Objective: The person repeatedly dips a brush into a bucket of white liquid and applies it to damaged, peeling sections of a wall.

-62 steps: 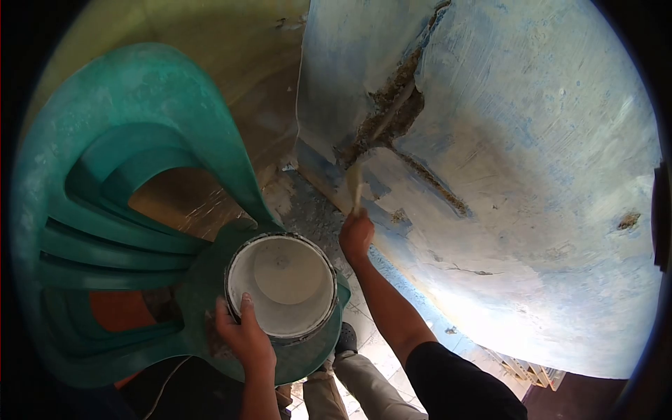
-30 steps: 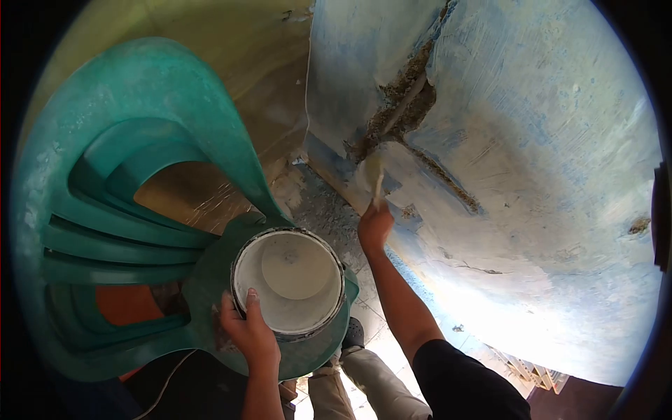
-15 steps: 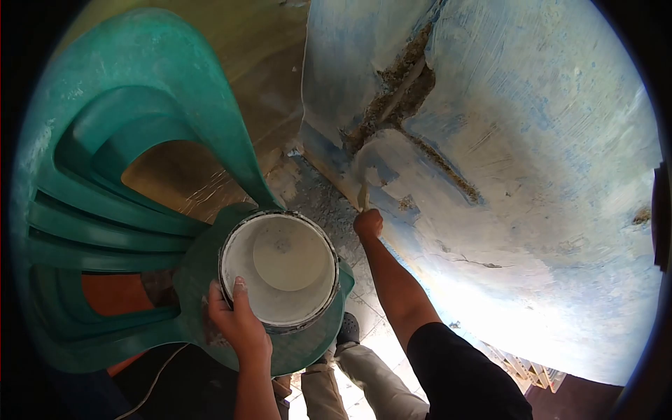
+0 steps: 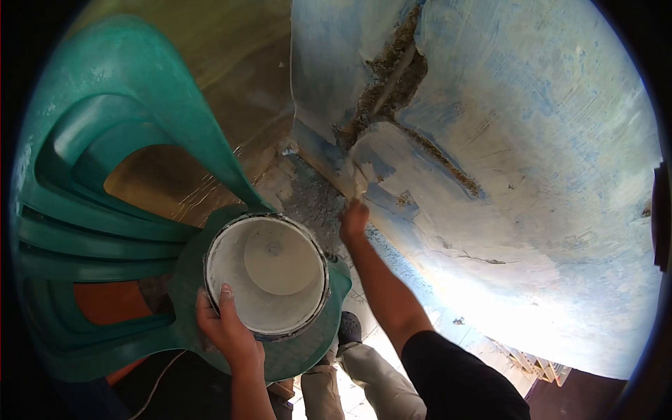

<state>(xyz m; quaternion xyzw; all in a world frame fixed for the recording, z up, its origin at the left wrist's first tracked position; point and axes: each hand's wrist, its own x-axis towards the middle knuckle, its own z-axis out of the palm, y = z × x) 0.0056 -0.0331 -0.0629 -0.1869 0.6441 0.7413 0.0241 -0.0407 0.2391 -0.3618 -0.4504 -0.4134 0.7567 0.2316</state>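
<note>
My left hand point(image 4: 229, 332) is closed on the near-left rim of a round bucket point(image 4: 225, 262), thumb over the edge. Pale material coats the bucket's inner wall. It rests tilted on the seat of a green plastic chair point(image 4: 280, 358). My right hand point(image 4: 355, 220) grips a putty knife point(image 4: 360, 183), its blade at the lower part of a patchy blue-white wall point(image 4: 483, 231). Whether the blade touches the wall is hard to tell. Smooth pale plaster point(image 4: 385, 150) lies around it, just below a deep, rough crack point(image 4: 385, 91).
The chair's slatted back point(image 4: 91, 245) fills the left side. Grey rubble point(image 4: 311, 199) lies on the floor at the wall's foot. A cable point(image 4: 159, 381) runs beneath the chair. My shoe point(image 4: 349, 327) stands on the tiles, and a wooden slatted object point(image 4: 535, 365) is at lower right.
My right hand and the putty knife have shifted slightly up and left along the wall. The bucket and left hand appear slightly further left and lower, along with the whole view.
</note>
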